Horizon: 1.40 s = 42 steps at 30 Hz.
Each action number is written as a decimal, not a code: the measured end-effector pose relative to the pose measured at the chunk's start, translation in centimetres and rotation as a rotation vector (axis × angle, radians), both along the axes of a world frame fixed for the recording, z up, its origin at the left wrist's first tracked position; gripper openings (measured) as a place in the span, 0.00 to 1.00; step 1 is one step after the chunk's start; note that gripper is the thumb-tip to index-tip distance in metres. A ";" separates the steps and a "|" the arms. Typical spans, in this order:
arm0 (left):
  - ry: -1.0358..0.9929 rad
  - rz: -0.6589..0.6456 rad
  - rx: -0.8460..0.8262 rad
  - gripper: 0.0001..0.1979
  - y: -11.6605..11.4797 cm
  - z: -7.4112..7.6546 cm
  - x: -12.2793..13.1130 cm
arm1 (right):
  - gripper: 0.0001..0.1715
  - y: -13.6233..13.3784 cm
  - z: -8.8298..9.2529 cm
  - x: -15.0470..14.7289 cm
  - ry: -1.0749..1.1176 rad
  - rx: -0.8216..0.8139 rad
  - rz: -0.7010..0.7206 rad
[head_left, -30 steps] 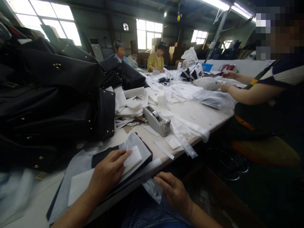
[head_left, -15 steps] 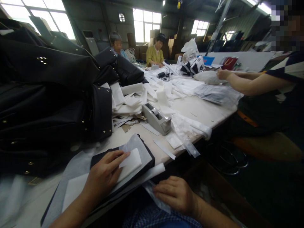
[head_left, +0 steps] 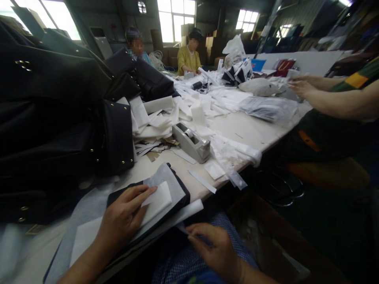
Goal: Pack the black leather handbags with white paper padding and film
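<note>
My left hand (head_left: 126, 211) lies with its fingers stretched out over a folded white sheet (head_left: 162, 197). Under that sheet, thin grey-white tissue paper (head_left: 174, 181) covers a flat black item (head_left: 186, 196) near the table's front edge; its kind is not clear. A rolled white sheet (head_left: 192, 209) runs along its near side. Below the table edge, above my lap, my right hand (head_left: 214, 246) pinches the end of a piece of clear plastic film (head_left: 181, 226). Most of the film is hidden in shadow. A grey tape dispenser (head_left: 192, 144) stands beyond the black item.
Black bags with metal studs (head_left: 59, 106) are heaped at left. White sheets (head_left: 160, 118) pile up mid-table, with plastic scraps (head_left: 227, 157) near the dispenser. A co-worker's arms (head_left: 334, 92) reach in from the right; two people sit at the far end. An open box (head_left: 266, 236) stands below right.
My right hand has turned and drawn down slightly, and less of the plastic film shows. My left hand stays on the white sheet. The view has shifted a little; the co-worker's arms moved right.
</note>
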<state>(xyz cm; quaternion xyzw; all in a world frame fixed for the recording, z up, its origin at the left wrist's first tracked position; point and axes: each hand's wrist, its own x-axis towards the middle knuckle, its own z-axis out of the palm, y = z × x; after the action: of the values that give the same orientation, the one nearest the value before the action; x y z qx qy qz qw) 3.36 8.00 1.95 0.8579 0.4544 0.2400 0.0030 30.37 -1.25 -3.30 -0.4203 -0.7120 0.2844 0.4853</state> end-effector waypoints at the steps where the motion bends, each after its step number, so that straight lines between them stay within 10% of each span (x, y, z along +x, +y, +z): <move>1: 0.006 -0.003 0.026 0.19 -0.1 0.0 0.0 | 0.03 -0.3 0.3 -0.3 0.051 -0.107 -0.029; 14: 0.103 -0.153 -0.008 0.19 -3.4 2.4 2.0 | 0.04 0.8 2.5 -1.3 0.118 -0.428 0.042; 17: 0.236 -0.066 0.072 0.37 -5.3 1.1 2.9 | 0.06 0.6 2.2 -1.5 0.161 -0.469 0.039; 24: 0.355 0.009 0.176 0.41 -7.1 -3.7 3.0 | 0.05 -0.6 0.3 -1.0 0.152 -0.296 0.003; 30: 0.318 -0.018 0.123 0.41 -6.6 -3.7 2.1 | 0.08 -1.2 -1.7 -0.4 0.071 -0.037 0.053; 35: 0.329 0.130 0.066 0.33 -6.0 -1.7 0.6 | 0.09 -1.2 -1.1 -0.4 0.194 -0.340 -0.018; 42: 0.323 0.240 -0.054 0.25 -4.7 1.5 0.3 | 0.25 -1.6 -0.7 -2.0 0.907 -0.840 -0.050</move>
<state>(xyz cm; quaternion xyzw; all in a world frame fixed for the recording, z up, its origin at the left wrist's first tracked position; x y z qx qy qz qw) 3.63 3.27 3.42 0.8244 0.5543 0.0859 -0.0754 28.41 -2.87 -4.04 -0.4296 -0.2518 0.6793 0.5390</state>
